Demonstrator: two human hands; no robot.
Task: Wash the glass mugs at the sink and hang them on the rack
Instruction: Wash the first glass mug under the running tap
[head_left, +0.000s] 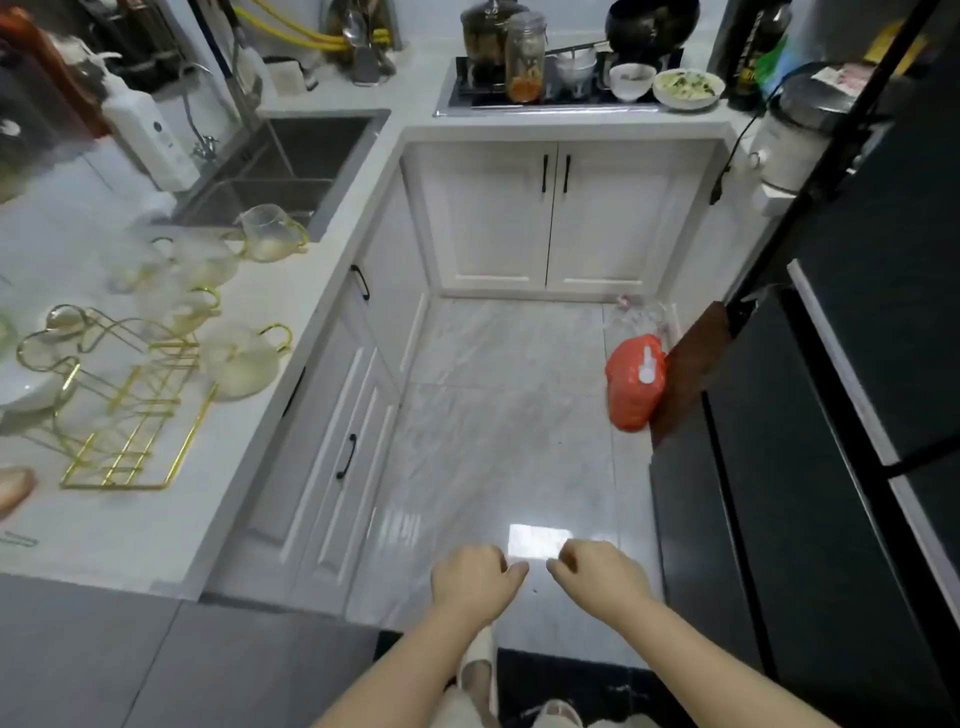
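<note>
Several glass mugs with gold handles stand on the white counter at the left: one (270, 234) by the sink's front edge, two (202, 262) behind it, one (241, 361) beside the rack. The gold wire rack (124, 395) stands on the counter with nothing hanging on it. The steel sink (291, 166) lies further back, a faucet (200, 124) at its left. My left hand (475, 577) and my right hand (600, 574) hover over the floor, far from the counter, fingers loosely curled, holding nothing.
A white soap dispenser (150, 140) stands left of the sink. A white plate (21, 384) sits by the rack. Jars, bowls and a pan crowd the stove (550, 93) at the back. A red bag (636, 382) lies on the tiled floor beside a dark fridge (810, 467).
</note>
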